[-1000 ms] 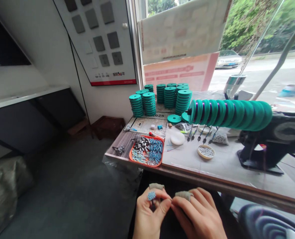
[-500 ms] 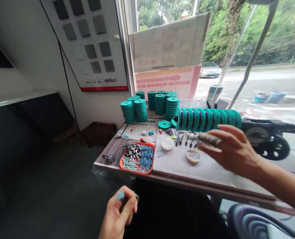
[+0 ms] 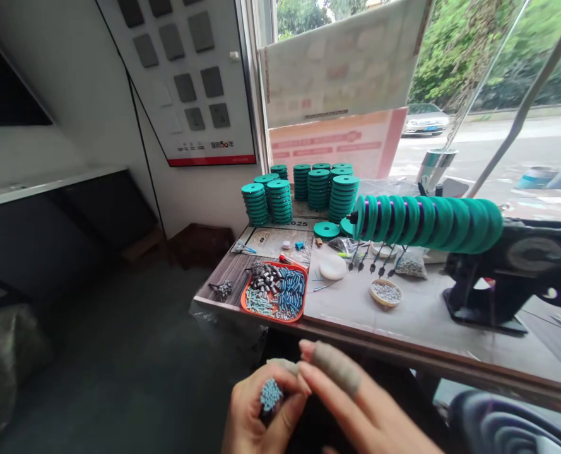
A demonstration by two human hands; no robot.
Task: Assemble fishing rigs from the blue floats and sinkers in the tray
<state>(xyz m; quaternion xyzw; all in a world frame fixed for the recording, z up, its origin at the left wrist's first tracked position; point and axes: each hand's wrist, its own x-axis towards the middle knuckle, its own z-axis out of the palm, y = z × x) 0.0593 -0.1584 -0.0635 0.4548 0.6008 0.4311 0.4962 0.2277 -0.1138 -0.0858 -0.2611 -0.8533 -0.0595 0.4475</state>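
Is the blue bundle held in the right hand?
No, the left hand has its fingers curled around the blue bundle, while the right hand reaches its fingertips to the left's.

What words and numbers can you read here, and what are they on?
"50", low on the wall poster; the characters beside it are too blurred.
"025", on the printed sheet on the table; a green spool stack may hide more.
Too small or blurred to read: the poster's red strip, the pink sign, the pale panel above it, the car's plate.
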